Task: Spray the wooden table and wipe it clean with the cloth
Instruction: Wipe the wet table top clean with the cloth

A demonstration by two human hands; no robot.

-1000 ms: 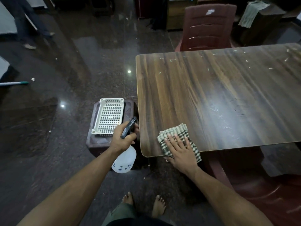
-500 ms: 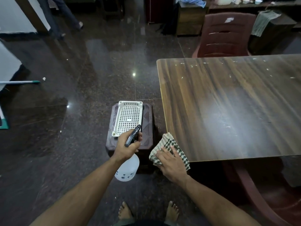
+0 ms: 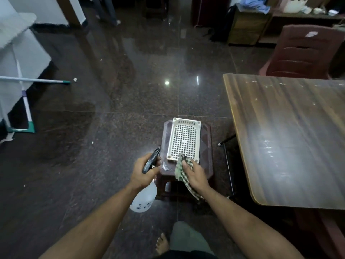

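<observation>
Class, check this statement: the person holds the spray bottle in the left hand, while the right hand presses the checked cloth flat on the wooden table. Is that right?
Not quite. The head view shows the right hand gripping the checked cloth in the air above the stool and white basket, clear of the wooden table. The left hand does hold the spray bottle.

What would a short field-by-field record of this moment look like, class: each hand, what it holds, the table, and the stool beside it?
left hand: left hand grips the white plastic spray bottle with black trigger head
right hand: right hand holds the green-and-white checked cloth over the stool, off the table
table: brown wooden table at right, white specks near its far edge
stool: dark maroon plastic stool carrying a white perforated plastic tray
floor: dark polished stone floor
</observation>
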